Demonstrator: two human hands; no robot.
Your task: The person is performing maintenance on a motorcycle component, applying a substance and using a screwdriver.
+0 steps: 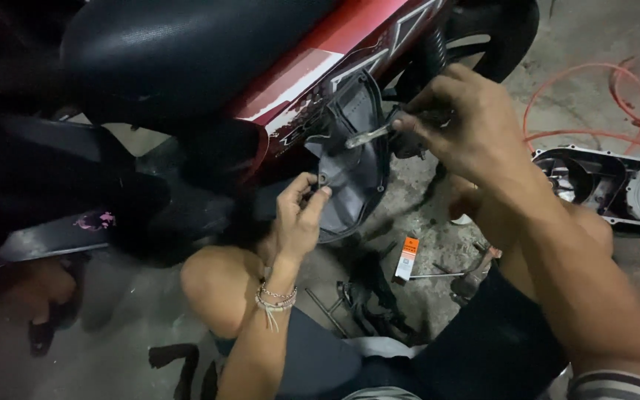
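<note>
Concrete floor under a red scooter: my left hand (299, 215) pinches the dark plastic cover's (357, 159) lower edge, while my right hand (468, 122), above it, grips a screwdriver (370, 135) pointing left into it.

Floor (98, 348): I logged grey, stained concrete. On it lay a small orange-and-white box (406, 258), a metal rod (438, 275) just beside it, coiled orange hose (594, 96) at the far right, and a dark engine cover (616, 185), open side up.
</note>
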